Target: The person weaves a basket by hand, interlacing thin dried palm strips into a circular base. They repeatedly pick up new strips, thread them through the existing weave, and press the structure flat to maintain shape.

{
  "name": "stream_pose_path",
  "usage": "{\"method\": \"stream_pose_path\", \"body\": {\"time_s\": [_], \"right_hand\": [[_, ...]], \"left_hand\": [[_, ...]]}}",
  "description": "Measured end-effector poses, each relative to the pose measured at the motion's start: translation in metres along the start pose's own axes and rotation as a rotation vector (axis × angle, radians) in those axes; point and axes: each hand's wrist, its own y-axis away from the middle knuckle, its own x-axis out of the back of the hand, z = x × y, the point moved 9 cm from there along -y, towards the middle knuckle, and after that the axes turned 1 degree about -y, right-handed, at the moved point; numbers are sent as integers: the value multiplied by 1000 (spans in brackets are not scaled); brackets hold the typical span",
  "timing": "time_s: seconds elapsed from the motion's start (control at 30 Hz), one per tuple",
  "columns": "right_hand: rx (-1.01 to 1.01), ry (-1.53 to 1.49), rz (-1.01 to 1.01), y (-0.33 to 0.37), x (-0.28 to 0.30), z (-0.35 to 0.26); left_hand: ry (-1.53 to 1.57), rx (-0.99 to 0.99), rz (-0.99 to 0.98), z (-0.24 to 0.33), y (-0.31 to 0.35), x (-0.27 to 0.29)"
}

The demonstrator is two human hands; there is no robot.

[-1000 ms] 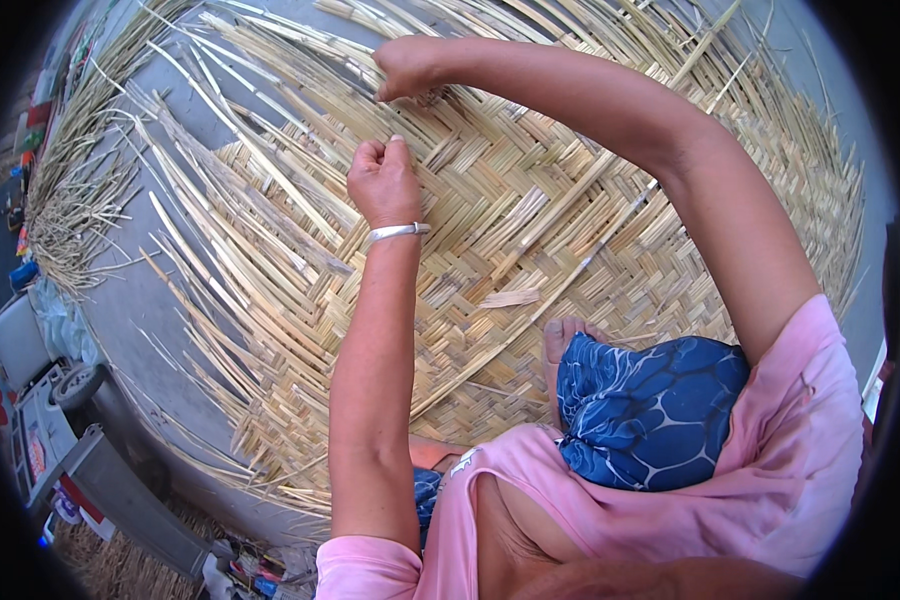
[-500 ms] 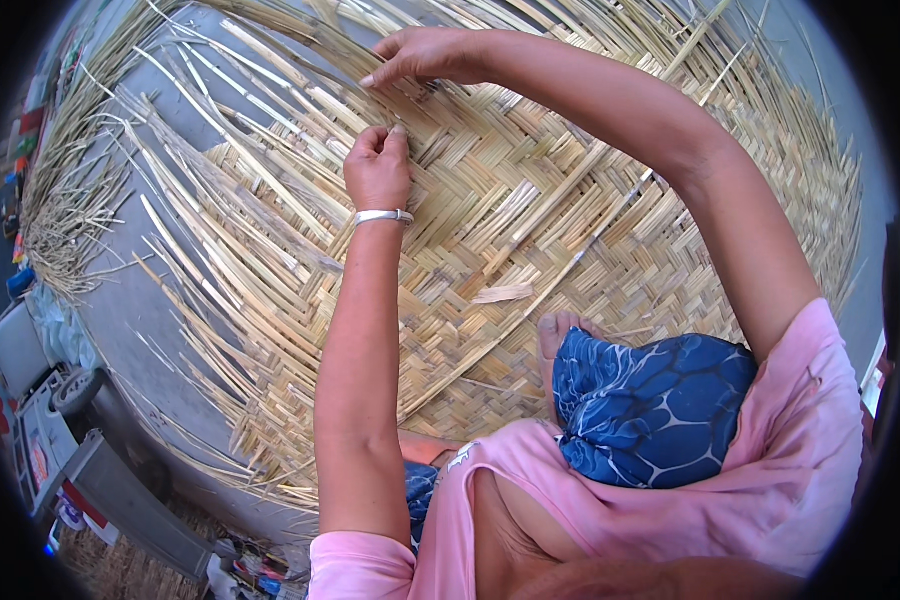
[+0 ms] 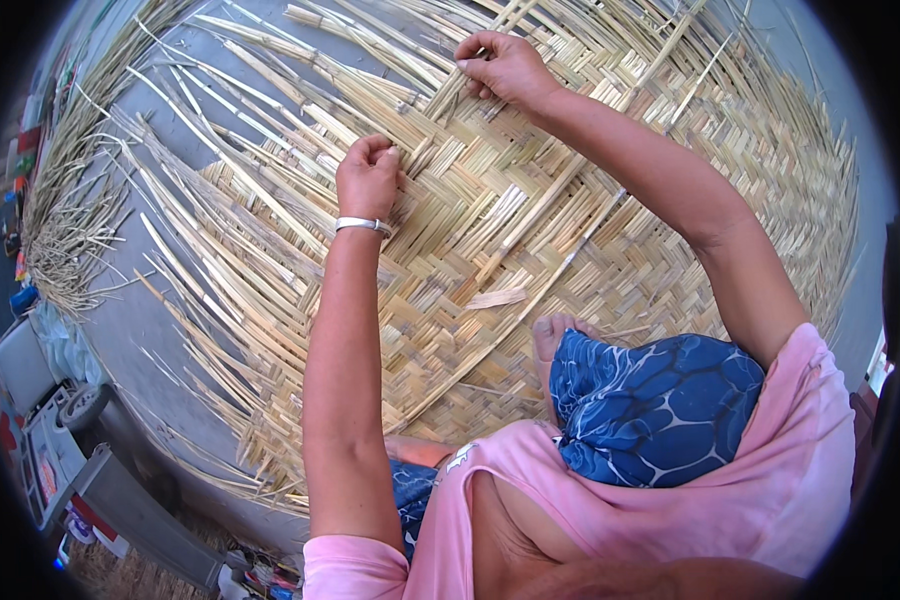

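A large woven mat (image 3: 570, 230) of pale straw-coloured strips covers the grey ground in front of me. My left hand (image 3: 368, 177), with a silver bangle on the wrist, is closed and presses down on the woven strips at the mat's left edge. Further out, my right hand (image 3: 505, 68) pinches a loose strip (image 3: 440, 100) where the weave ends. Long unwoven strips (image 3: 220, 200) fan out to the left from the woven part. My foot (image 3: 553, 335) rests on the mat beside my blue patterned knee.
A heap of loose straw strips (image 3: 70, 210) lies at the far left on the grey floor. A grey vehicle-like object with a wheel (image 3: 55, 420) stands at the lower left. A short broken strip piece (image 3: 495, 298) lies on the mat.
Both hands have shifted toward the mat's far edge. The right hand went from a fist on the weave to pinching a strip; the left hand stays pressed on the strips.
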Motion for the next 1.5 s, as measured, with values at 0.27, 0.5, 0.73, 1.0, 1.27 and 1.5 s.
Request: {"method": "stream_pose_path", "body": {"time_s": [0.27,0.5,0.73,1.0,1.27,1.5], "right_hand": [[-99,103,53,1,11,21],[-83,-439,-53,9,22,9],[-192,-711,-66,-5,43,19],[-16,-75,-240,-59,7,-13],[401,862,-216,-80,-24,-40],[348,835,-225,-85,-9,-40]], "left_hand": [[-138,-101,229,21,17,5],[-553,-658,312,92,17,-55],[-698,-72,58,86,-27,-79],[-561,-125,276,94,-18,-62],[-344,-149,342,85,-20,-46],[-312,-110,298,80,-22,-47]]}}
